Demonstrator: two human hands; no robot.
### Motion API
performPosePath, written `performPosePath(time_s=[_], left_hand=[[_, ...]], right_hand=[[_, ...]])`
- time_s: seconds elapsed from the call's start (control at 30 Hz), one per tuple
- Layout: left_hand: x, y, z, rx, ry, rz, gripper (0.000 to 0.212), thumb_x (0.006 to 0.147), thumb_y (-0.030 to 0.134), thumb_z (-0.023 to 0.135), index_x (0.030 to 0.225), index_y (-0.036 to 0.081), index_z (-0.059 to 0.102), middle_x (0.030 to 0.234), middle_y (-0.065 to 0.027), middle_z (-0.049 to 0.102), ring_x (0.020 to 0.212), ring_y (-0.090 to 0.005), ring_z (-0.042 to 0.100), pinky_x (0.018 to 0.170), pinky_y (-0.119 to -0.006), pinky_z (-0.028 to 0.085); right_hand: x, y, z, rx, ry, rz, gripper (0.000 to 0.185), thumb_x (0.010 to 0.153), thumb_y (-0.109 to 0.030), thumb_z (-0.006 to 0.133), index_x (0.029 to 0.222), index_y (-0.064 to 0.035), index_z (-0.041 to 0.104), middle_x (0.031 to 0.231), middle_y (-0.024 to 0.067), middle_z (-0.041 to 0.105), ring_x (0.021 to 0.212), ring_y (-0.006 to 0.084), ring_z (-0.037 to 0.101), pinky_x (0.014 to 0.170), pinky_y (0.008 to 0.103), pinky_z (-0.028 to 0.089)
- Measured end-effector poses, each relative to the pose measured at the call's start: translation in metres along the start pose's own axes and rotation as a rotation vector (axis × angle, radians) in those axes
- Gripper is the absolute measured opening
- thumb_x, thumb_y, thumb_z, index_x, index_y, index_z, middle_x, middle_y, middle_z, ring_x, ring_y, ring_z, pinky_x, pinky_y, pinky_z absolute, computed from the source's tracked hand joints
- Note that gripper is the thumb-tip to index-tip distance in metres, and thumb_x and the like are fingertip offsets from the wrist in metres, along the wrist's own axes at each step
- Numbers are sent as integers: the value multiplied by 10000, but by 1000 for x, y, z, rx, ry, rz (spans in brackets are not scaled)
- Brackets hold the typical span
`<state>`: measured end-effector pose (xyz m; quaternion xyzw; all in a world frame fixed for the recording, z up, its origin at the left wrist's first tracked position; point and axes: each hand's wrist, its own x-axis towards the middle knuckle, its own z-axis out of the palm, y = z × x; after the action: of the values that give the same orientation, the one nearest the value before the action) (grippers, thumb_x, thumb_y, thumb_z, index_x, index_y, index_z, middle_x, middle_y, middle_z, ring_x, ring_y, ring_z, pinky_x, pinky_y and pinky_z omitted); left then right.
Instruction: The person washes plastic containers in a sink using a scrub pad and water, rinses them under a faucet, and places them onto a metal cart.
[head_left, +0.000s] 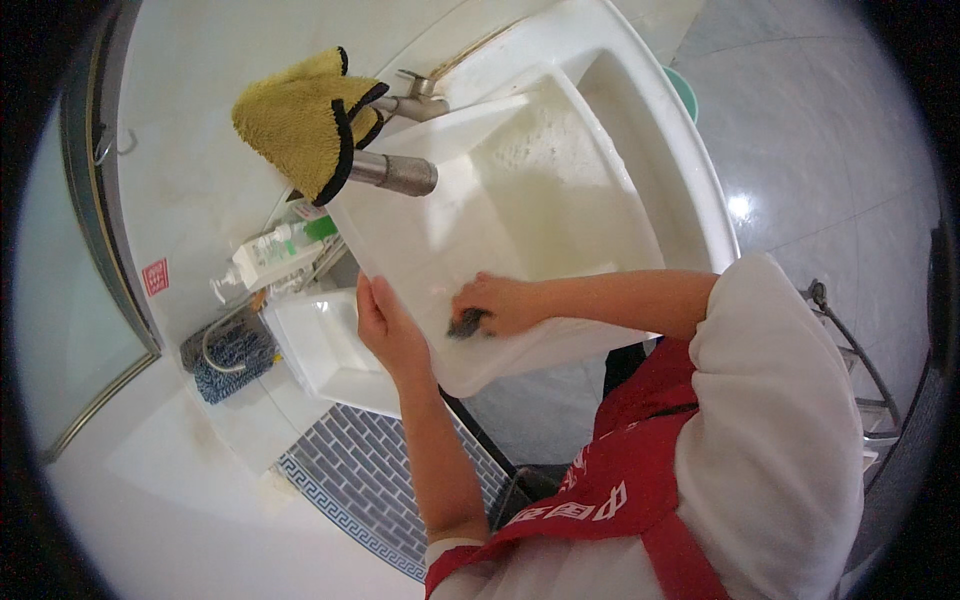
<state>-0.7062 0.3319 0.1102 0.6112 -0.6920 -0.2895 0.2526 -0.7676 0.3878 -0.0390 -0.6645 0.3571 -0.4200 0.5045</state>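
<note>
A large white plastic tub lies tilted in the white sink. My left hand grips the tub's wall near its lower left corner. Inside the tub, my right hand is closed on a dark scrubbing pad, held against the white plastic; its exact kind is blurred. Over the tub's upper left edge juts a metal faucet, with a yellow microfiber cloth with black trim draped on it. Small drops or bits dot the tub's far wall.
A second metal tap is at the wall. Pump bottles stand left of the tub, near a smaller white basin and a dark blue cloth. A green bucket shows behind the sink. A brick-patterned mat lies below.
</note>
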Motion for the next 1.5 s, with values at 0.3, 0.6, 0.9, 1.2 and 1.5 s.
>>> performPosePath(time_s=[0.3,0.6,0.9,1.2,1.5], left_hand=[[-6,19,3,-29,-84,16,444,700,-47,462,1137,-52,388,1001,-128,518,892,-164,514,775,-241,391],[-6,21,3,141,-67,65,509,627,-44,429,1132,-73,381,978,-147,525,863,-188,530,759,-246,402],[-11,40,14,109,-60,149,496,605,-32,416,1100,-48,428,924,-143,555,814,-187,552,737,-245,411],[-11,37,23,60,-46,230,515,601,-34,438,1116,-56,417,949,-174,560,848,-208,561,753,-246,405],[-19,39,29,-31,-5,174,499,617,-50,436,1114,-71,408,953,-166,560,851,-184,557,747,-240,410]], right_hand=[[-9,85,-28,-635,805,634,327,642,-42,526,962,-23,461,939,124,483,915,286,433,776,382,362],[-3,117,-89,-970,429,618,314,710,-99,477,1021,-55,460,993,116,471,943,280,455,789,392,385],[-43,126,-71,-1252,282,594,365,726,-118,475,1088,-84,451,1103,129,441,1010,273,437,842,408,353],[-80,135,-45,-841,-106,839,443,722,-81,439,1163,-48,405,1214,154,372,1127,289,341,938,435,241],[-84,87,-51,-632,-353,672,292,763,-154,407,968,-10,557,1026,183,527,952,322,500,838,396,366]])
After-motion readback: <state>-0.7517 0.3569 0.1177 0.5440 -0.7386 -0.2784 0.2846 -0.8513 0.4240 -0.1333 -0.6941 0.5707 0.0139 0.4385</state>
